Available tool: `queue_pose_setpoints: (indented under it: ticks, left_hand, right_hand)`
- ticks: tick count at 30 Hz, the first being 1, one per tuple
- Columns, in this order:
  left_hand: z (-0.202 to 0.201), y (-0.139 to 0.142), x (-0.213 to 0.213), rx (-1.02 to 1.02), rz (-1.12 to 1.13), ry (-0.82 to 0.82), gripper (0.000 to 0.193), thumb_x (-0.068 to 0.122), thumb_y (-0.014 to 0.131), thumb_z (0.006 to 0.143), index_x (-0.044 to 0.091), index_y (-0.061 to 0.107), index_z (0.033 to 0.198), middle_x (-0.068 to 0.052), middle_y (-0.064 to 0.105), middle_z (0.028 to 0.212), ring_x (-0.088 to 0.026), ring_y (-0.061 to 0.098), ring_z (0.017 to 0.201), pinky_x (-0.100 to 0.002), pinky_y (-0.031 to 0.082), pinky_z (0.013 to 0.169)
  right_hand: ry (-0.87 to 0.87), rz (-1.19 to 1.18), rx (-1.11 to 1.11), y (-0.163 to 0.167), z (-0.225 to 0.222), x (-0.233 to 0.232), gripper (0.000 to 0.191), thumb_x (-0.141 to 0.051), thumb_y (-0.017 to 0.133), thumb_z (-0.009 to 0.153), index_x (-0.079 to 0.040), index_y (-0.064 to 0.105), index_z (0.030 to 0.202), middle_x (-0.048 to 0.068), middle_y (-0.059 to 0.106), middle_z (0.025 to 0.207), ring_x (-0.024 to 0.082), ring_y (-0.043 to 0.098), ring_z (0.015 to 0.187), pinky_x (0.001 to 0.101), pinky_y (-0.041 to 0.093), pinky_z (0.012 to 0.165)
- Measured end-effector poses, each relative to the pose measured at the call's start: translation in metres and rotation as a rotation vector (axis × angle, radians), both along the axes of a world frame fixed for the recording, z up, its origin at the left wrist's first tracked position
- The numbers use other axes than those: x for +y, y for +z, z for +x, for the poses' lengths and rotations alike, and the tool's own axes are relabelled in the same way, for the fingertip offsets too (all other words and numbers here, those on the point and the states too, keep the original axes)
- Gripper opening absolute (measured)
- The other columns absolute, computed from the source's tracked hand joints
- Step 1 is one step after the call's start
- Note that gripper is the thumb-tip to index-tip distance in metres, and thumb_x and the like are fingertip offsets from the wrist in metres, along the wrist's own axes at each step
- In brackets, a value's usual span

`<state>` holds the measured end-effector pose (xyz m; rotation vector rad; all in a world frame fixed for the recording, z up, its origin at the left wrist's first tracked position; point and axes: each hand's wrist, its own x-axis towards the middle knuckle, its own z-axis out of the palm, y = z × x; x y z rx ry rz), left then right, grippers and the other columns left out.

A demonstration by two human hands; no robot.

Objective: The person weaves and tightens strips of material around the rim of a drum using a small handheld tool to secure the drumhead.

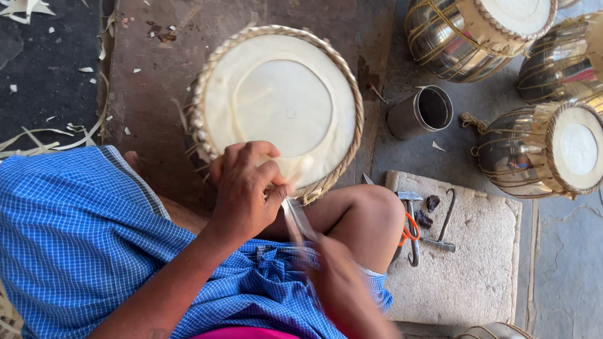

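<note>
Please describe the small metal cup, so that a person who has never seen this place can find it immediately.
Start at the big drum that the left hand presses, then look just past its rim toward the three shiny metal drums. On the grey floor between them stands the metal cup. Unlike the drums, it is plain, open-topped, with no skin and no lacing.

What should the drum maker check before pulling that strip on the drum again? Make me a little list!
1. Left hand pressing the near rim of the drum: ok.
2. Right hand gripping the strip: cannot tell, it is blurred.
3. Drum wedged steady between the knees: ok.
4. Drum skin free of scraps: ok.
5. Hammer and pliers lying within reach on the stone slab: ok.
6. Metal cup upright beside the drum: not ok, it leans on its side.
</note>
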<state>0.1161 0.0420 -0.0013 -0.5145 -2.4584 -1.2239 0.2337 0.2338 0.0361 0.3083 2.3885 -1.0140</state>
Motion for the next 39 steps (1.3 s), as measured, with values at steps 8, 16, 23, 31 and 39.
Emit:
queue_pose_setpoints:
  ticks: [8,16,23,31,39]
  left_hand:
    - [-0.020,-0.005,-0.028,-0.009,-0.087,-0.181,0.022,0.031,0.084,0.076,0.017,0.067,0.077,0.003,0.061,0.100,-0.022,0.055,0.099,-0.046,0.032,0.089]
    - [-0.019,-0.005,-0.027,0.000,-0.086,-0.176,0.019,0.031,0.083,0.074,0.018,0.069,0.078,0.003,0.060,0.098,-0.023,0.055,0.100,-0.045,0.032,0.089]
    - [-0.020,-0.002,-0.035,-0.044,-0.021,-0.193,0.023,0.036,0.082,0.079,0.017,0.070,0.079,0.002,0.058,0.095,-0.020,0.055,0.098,-0.043,0.032,0.090]
    - [-0.021,-0.004,-0.041,-0.036,-0.060,-0.243,0.020,0.036,0.079,0.084,0.018,0.071,0.081,0.003,0.061,0.088,-0.020,0.057,0.094,-0.044,0.032,0.089]
    - [-0.024,-0.002,-0.036,-0.005,-0.088,-0.211,0.014,0.030,0.074,0.088,0.019,0.068,0.084,0.004,0.061,0.084,-0.020,0.059,0.088,-0.042,0.033,0.087]
  right_hand:
    - [0.431,0.022,0.540,-0.018,0.030,0.006,0.032,-0.024,0.081,0.084,-0.008,0.070,0.109,0.014,0.069,0.092,0.032,0.067,0.082,0.0406,0.054,0.071]
    - [0.007,-0.023,0.724,-0.039,-0.058,-0.039,0.015,-0.017,0.075,0.092,-0.006,0.072,0.102,0.009,0.072,0.082,0.019,0.070,0.067,0.0317,0.055,0.061]
    - [-0.357,-0.968,0.031,-0.053,-0.041,-0.006,0.025,-0.016,0.072,0.095,-0.004,0.055,0.081,-0.002,0.052,0.063,0.006,0.044,0.049,0.0230,0.033,0.042]
    - [-0.299,-0.789,0.043,-0.062,-0.033,0.013,0.048,-0.042,0.038,0.100,-0.004,0.066,0.093,0.004,0.068,0.074,0.010,0.061,0.062,0.0243,0.048,0.058]
    - [-0.270,-0.796,-0.096,-0.034,-0.050,-0.017,0.030,-0.023,0.063,0.104,-0.001,0.060,0.084,-0.001,0.052,0.070,0.007,0.044,0.059,0.0241,0.033,0.050]
